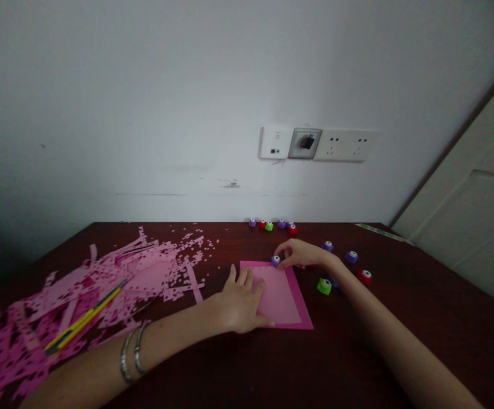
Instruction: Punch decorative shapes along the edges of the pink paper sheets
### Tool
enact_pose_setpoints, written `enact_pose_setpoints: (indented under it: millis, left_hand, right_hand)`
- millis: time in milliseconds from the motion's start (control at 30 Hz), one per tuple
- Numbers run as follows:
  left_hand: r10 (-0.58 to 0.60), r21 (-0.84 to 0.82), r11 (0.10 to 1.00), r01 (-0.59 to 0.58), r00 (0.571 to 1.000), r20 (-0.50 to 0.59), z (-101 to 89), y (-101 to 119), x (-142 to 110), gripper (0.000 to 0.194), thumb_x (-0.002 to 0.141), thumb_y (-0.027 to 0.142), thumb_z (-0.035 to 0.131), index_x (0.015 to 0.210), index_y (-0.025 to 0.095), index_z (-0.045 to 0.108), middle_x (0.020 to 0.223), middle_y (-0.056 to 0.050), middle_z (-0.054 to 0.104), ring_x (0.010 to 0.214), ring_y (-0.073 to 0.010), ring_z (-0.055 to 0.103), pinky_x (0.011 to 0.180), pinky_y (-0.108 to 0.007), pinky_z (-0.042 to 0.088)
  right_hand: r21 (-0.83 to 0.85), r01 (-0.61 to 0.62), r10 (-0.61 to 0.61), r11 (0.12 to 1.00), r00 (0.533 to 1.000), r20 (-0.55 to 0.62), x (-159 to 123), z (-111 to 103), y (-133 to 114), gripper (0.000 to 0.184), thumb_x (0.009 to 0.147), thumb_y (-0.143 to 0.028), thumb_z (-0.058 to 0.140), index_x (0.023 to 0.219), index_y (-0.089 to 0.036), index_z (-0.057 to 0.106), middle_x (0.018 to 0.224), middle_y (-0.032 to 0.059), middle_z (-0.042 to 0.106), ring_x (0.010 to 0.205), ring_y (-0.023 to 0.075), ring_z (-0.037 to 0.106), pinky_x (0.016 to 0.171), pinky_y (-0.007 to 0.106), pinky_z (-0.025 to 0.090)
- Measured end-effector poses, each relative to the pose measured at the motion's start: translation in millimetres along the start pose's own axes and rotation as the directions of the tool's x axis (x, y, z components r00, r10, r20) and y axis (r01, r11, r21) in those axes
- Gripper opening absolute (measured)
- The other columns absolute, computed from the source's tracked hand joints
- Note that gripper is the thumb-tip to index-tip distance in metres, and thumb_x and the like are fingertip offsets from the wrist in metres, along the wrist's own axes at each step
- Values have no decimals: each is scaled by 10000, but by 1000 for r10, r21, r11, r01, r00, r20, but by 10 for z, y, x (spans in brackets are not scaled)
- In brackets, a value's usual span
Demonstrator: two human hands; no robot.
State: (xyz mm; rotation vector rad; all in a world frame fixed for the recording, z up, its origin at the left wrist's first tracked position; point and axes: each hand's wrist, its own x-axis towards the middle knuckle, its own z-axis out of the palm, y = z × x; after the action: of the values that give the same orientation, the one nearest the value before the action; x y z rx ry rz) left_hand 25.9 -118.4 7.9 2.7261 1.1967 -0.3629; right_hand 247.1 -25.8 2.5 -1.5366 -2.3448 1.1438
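Note:
My left hand [243, 301] lies flat with fingers spread over the left side of a light pink paper sheet [278, 298]. Under that sheet is a darker pink sheet [303, 312], its border showing at the top, right and bottom. My right hand [297, 253] grips a small purple craft punch [275, 261] between thumb and fingers at the top edge of the sheets. Whether the paper sits inside the punch's slot is too small to tell. Beyond the right wrist stand a green punch [324, 286], a red punch [364, 276] and a purple punch [351, 257].
Punched pink paper strips [144, 272] and tiny cut-outs heap up on the table's left, with a yellow utility knife [87, 317] on top. More punches [269, 225] line the back edge near the wall. A ruler-like strip [383, 233] lies at the back right. Sockets [340, 145] sit above.

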Motion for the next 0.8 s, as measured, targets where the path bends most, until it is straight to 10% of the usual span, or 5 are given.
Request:
enact_pose_setpoints:
  millis: [600,800]
  left_hand:
    - [2,-3,1000,-2,1000,-19,15,-10,7,854,771,692,283,1350,65,288,1384,-257,274,1296,-397,164,996,-608,59]
    - [3,-33,999,-3,1000,3,-35,-8,-9,837,775,669,326,1353,66,279,1396,-255,246,1299,-399,153,992,-617,62]
  right_hand:
    - [15,31,-31,999,999,11,4,-19,0,452,648,-412,674,1001,-135,616,552,-34,523,409,66,425,357,177,343]
    - [-79,2,-15,997,987,-161,-116,-214,121,416,659,-442,652,941,-136,651,622,4,586,453,80,459,401,191,342]
